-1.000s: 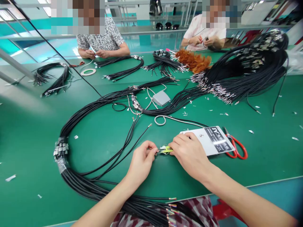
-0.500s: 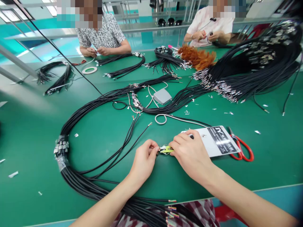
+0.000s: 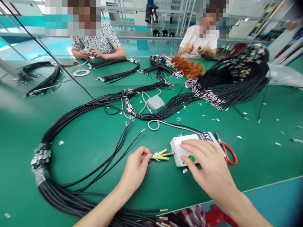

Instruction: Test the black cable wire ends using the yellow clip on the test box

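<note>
The right hand [image 3: 210,160] has moved off the clip [image 3: 163,155] and over the box [image 3: 179,151]. At left, the bundle [image 3: 59,123] curves across the surface [image 3: 82,148]. The left hand [image 3: 136,166] pinches a wire end [image 3: 150,160] just left of the clip's tip. Expect the wire end to be light and flexible; hold it close behind the tip. The clip, likely light and springy, sits at the left end of the rod [image 3: 169,154]; take it by its tails. The right hand is spread and grips nothing; contact with the box cannot be told. Cutters [image 3: 233,152] lie beside the box's right edge.
</note>
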The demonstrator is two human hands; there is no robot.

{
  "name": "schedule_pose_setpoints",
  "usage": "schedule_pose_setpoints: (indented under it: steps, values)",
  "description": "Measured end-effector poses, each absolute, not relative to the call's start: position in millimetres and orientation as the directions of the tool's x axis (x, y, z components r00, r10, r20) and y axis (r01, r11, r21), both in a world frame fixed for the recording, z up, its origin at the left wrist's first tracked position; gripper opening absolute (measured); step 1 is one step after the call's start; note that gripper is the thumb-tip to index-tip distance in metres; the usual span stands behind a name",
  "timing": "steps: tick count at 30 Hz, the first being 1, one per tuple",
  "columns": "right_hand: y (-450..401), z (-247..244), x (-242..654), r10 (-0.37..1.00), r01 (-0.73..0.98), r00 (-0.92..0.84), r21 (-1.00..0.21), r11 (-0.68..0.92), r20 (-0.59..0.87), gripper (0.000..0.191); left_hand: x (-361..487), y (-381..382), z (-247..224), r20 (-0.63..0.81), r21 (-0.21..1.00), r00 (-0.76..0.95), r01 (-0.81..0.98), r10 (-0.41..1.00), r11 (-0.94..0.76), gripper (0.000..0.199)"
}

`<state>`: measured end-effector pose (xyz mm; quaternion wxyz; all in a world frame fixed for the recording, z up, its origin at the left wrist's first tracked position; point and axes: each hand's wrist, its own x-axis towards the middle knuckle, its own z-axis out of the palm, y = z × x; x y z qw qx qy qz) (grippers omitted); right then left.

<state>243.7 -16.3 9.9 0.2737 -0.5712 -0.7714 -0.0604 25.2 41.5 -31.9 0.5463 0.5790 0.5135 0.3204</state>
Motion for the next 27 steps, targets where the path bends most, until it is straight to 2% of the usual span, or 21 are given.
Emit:
schedule_pose_setpoints:
  steps: [2, 3, 5, 8, 11, 16, 20, 25, 27]
  values:
    - [-36.8, -1.7, 257.3, 0.792, 0.918, -0.067, -0.273, 0.287, 0.607, 0.029, 24.6, 42.1, -32.6, -0.19, 0.964, 0.272, 0.234, 0.943, 0.127, 0.017]
    - [-46.1, -8.8, 261.0, 0.789, 0.913, -0.021, -0.31, 0.265, 0.614, 0.034, 24.5, 42.3, -33.0, -0.193, 0.963, 0.273, 0.236, 0.942, 0.129, 0.017]
    - [-60.2, -22.8, 262.2, 0.783, 0.901, -0.035, -0.32, 0.295, 0.622, 0.039, 24.3, 42.5, -33.2, -0.197, 0.958, 0.275, 0.258, 0.941, 0.125, 0.017]
    - [-67.3, -37.4, 255.1, 0.761, 0.927, -0.07, -0.24, 0.289, 0.644, 0.038, 23.7, 42.3, -31.8, -0.194, 0.946, 0.272, 0.307, 0.942, 0.106, 0.015]
    - [-63.4, -44.1, 251.2, 0.739, 0.967, -0.048, -0.153, 0.203, 0.672, 0.035, 20.1, 43.2, -30.1, -0.188, 0.936, 0.263, 0.341, 0.946, 0.091, 0.014]
    - [-57.6, -46.9, 255.3, 0.703, 0.973, -0.029, -0.14, 0.182, 0.71, 0.033, 7.7, 49.0, -30.9, -0.203, 0.936, 0.241, 0.331, 0.949, 0.116, 0.017]
    - [-64.7, -45.4, 250.0, 0.714, 0.955, -0.003, -0.209, 0.209, 0.701, 0.031, 1.1, 55.6, -29.0, -0.229, 0.95, 0.255, 0.268, 0.939, 0.159, 0.022]
    - [-66.7, -39.7, 220.8, 0.739, 0.813, -0.156, -0.34, 0.473, 0.655, 0.032, -1.3, 56.8, -10.0, -0.26, 0.957, 0.264, 0.2, 0.929, 0.21, 0.025]
    - [-57.8, -32.7, 203.2, 0.784, 0.774, -0.157, -0.418, 0.476, 0.601, 0.029, -0.7, 52.1, 0.0, -0.277, 0.959, 0.294, 0.15, 0.915, 0.242, 0.025]
